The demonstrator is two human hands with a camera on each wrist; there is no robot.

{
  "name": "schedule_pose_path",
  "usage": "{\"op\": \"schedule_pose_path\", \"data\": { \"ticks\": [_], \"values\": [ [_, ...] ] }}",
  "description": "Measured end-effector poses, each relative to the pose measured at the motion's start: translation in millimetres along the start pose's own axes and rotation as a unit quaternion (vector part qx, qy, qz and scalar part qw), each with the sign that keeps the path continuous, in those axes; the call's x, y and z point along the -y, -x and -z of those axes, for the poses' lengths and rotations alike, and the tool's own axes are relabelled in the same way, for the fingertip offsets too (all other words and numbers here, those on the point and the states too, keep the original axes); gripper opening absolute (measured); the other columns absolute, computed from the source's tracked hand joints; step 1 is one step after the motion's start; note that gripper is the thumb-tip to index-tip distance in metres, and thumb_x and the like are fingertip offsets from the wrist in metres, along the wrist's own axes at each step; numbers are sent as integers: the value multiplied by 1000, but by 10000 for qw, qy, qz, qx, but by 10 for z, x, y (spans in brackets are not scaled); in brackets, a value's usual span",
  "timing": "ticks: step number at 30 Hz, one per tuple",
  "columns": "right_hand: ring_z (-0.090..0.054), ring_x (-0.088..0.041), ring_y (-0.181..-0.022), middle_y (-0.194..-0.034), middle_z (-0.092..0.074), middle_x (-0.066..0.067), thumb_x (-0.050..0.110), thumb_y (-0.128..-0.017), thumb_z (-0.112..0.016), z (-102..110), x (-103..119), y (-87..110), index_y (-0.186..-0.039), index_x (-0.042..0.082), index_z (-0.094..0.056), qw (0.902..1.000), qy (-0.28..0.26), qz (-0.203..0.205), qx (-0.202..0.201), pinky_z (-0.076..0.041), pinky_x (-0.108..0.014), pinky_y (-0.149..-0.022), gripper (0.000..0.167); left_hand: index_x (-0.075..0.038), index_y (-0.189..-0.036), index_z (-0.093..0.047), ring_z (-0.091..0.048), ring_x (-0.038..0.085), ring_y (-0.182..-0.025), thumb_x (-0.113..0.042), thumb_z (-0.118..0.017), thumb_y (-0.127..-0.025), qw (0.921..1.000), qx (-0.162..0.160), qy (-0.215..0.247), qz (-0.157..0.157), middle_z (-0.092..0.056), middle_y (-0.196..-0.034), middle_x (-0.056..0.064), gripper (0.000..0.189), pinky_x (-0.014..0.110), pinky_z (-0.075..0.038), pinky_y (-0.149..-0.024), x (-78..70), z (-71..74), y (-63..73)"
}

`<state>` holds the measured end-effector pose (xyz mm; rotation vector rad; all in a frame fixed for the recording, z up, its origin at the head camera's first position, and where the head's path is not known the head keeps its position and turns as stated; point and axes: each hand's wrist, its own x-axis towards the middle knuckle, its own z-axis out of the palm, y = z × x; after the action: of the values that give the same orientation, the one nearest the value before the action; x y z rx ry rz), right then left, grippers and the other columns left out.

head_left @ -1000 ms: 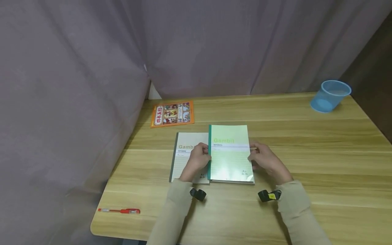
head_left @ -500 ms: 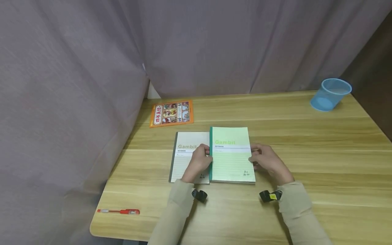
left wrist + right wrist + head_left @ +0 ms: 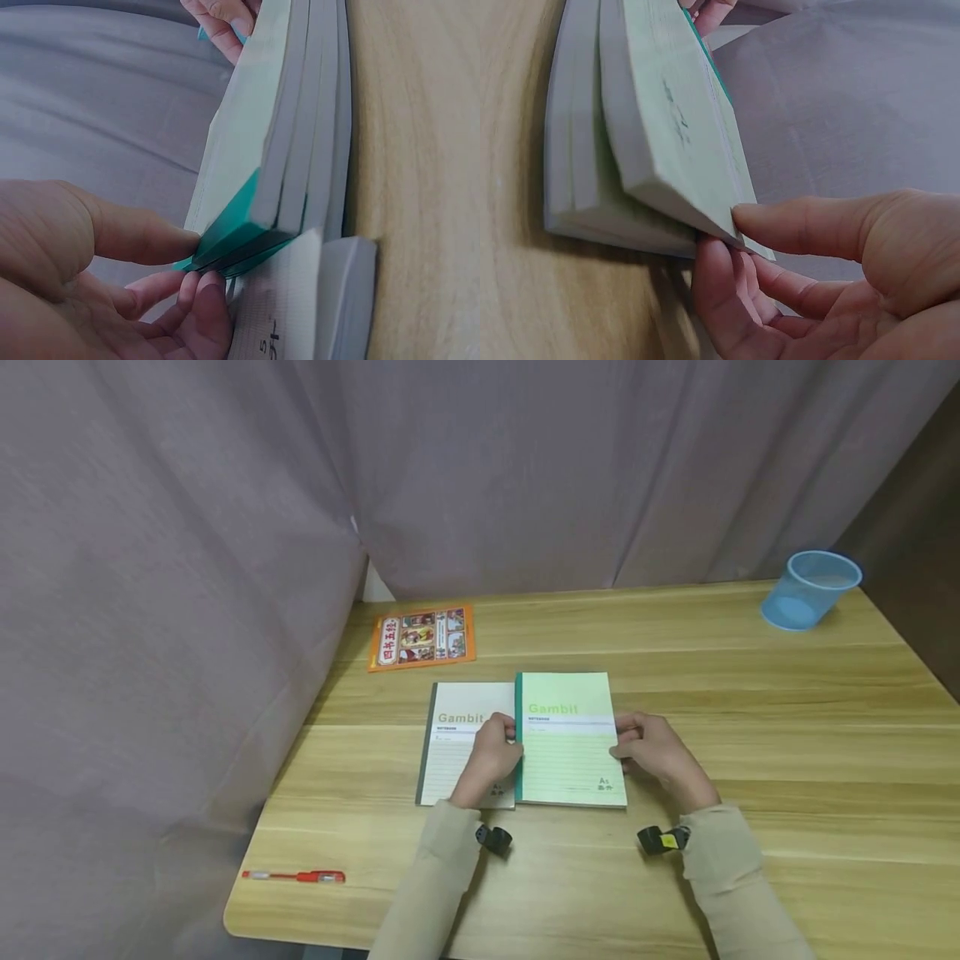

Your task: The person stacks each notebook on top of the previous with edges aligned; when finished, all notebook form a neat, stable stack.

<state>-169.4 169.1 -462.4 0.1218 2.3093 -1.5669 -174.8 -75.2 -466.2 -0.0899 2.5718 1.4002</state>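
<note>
A green "Gambit" notebook (image 3: pixel 570 752) with a teal spine lies on top of a small stack, whose layered page edges show in the left wrist view. My left hand (image 3: pixel 491 756) pinches the spine side, its thumb on the teal strip (image 3: pixel 232 217) and its fingers curled lower down. On the opposite side my right hand (image 3: pixel 656 752) pinches the top notebook (image 3: pixel 682 127) by its edge, thumb above and fingers beneath. That edge is raised a little off the notebooks below. A white "Gambit" notebook (image 3: pixel 446 764) with a dark spine lies directly left, partly covered by my left hand.
An orange illustrated book (image 3: pixel 422 637) lies at the back left of the wooden table (image 3: pixel 787 760). A blue mesh bin (image 3: pixel 810 592) stands at the back right. A red pen (image 3: pixel 294 877) lies near the front left corner. Grey curtain (image 3: pixel 487 477) hangs behind and left.
The glare on the green notebook's cover has gone and the cover lies flatter. It has shifted slightly right and nearer, with both hands still gripping its sides.
</note>
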Motion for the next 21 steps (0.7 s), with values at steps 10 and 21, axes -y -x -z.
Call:
{"op": "schedule_pose_path", "data": {
  "ticks": [10, 21],
  "values": [
    [-60, -21, -82, -101, -61, -18, -8, -89, -64, -12, -40, -28, -132, -17, -46, 9998, 182, 0, -115, -56, -31, -66, 48, 8, -128, -53, -57, 23, -97, 10, -57, -84, 9999, -63, 84, 31, -57, -106, 11, 43, 33, -54, -82, 32, -44, 8],
    [-55, -19, -82, -91, -54, -7, -1, -91, -63, 8, 44, -20, -135, -16, -44, 9990, 321, 114, -278, -55, -29, -68, 51, 3, -137, -51, -58, 21, -93, -2, -59, -92, 9996, -96, 218, 132, -57, -109, 9, 46, 32, -52, -75, 32, 71, 9]
  ]
}}
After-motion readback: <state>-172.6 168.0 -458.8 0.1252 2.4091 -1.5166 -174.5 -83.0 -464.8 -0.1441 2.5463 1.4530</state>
